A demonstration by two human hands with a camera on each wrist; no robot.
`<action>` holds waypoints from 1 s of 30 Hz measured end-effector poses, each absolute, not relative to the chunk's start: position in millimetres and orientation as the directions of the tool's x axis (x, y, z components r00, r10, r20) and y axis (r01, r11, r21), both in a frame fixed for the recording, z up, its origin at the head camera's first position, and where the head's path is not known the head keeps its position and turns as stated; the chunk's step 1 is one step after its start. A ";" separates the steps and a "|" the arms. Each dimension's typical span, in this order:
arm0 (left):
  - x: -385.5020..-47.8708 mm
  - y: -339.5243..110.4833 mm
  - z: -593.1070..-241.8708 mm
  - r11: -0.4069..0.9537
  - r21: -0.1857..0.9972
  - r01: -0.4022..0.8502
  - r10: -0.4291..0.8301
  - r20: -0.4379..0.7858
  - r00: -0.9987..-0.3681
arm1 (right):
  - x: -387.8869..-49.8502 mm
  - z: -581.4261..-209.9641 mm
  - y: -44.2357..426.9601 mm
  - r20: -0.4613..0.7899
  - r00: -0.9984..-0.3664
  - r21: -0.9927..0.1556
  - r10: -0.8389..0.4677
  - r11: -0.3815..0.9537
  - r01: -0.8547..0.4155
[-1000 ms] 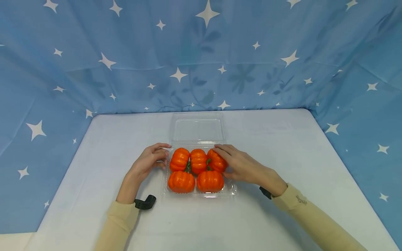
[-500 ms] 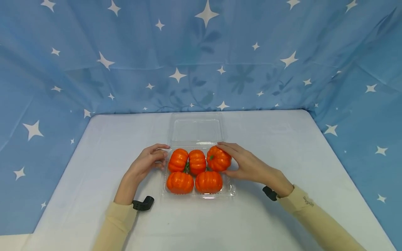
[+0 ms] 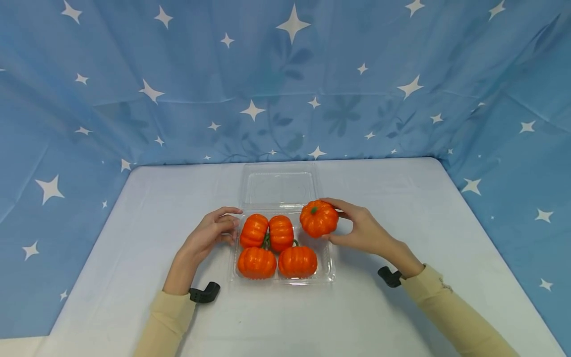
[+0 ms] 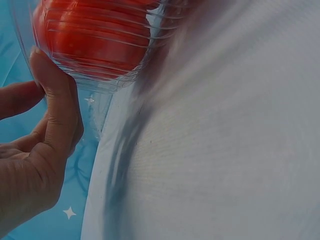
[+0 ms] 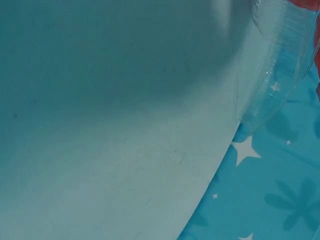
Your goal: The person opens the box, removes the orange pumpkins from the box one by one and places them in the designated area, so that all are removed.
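Observation:
In the head view my right hand [image 3: 363,228] grips a small orange pumpkin [image 3: 318,218] between thumb and fingers, its green stem facing up. It is over the back right part of a clear plastic clamshell container [image 3: 327,267]. Several more orange pumpkins [image 3: 298,262] lie inside. My left hand [image 3: 209,235] is at the container's left side. In the left wrist view the thumb and a finger of the left hand [image 4: 47,120] pinch the container's edge [image 4: 95,82], with a pumpkin [image 4: 95,40] showing through the ribbed wall. The right wrist view does not show the right hand.
The container's clear lid [image 3: 280,186] lies folded back behind it, flat on the white table [image 3: 379,188]. A blue curtain with white stars [image 3: 285,74] hangs along the table's back and sides. Each wrist wears a black strap with a camera [image 3: 206,292].
The right hand has lifted the back right pumpkin up and to the right out of its place, and its stem has turned upward. The left hand stays at the container's left edge.

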State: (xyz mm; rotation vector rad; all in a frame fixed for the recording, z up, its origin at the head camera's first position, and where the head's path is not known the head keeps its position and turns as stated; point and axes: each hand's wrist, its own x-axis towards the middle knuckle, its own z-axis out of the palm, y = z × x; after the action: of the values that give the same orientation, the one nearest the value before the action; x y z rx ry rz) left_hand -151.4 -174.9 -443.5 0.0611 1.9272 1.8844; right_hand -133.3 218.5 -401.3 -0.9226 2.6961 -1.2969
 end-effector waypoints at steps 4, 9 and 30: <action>-150.4 -175.0 -443.0 0.068 0.959 -0.274 0.331 -0.281 -0.901 | -137.0 -400.9 223.8 0.212 -0.856 -0.748 -0.472 0.485 -0.453; -149.3 -176.2 -442.5 0.073 0.958 -0.278 0.336 -0.286 -0.897 | -142.6 -399.2 231.4 0.163 -0.898 -0.799 -0.409 0.479 -0.363; -151.5 -178.5 -441.6 0.077 0.960 -0.270 0.348 -0.280 -0.895 | -178.3 -402.4 267.0 0.068 -0.975 -0.816 -0.213 0.550 -0.177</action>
State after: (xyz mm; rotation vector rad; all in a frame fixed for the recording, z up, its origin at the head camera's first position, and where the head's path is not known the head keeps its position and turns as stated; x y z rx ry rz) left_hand -151.5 -178.5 -441.6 0.0767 1.9217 1.8696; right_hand -178.3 267.0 -402.4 -0.3438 2.7313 -1.4307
